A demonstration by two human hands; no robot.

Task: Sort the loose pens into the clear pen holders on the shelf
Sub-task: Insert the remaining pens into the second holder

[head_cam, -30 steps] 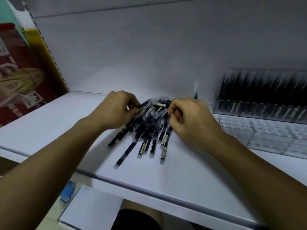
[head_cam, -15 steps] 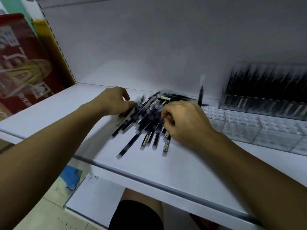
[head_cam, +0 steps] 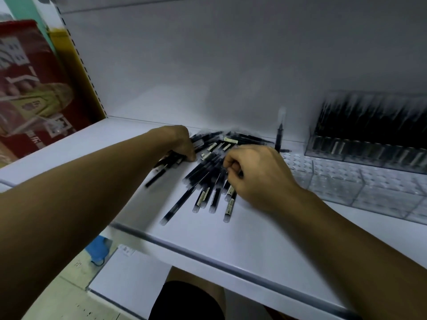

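Head view: loose pens (head_cam: 201, 172) lie between red box (head_cam: 30, 88) and pen holders (head_cam: 346, 183).

pens (head_cam: 203, 173) on shelf (head_cam: 231, 241), holders (head_cam: 369, 183) right — box (head_cam: 30, 88) left

The white shelf (head_cam: 231, 241) carries a loose heap of black pens (head_cam: 208, 174) near its middle. At its right, a clear front holder (head_cam: 335, 188) has one upright pen (head_cam: 279, 137); the rear holder (head_cam: 369, 139) is packed with dark pens.
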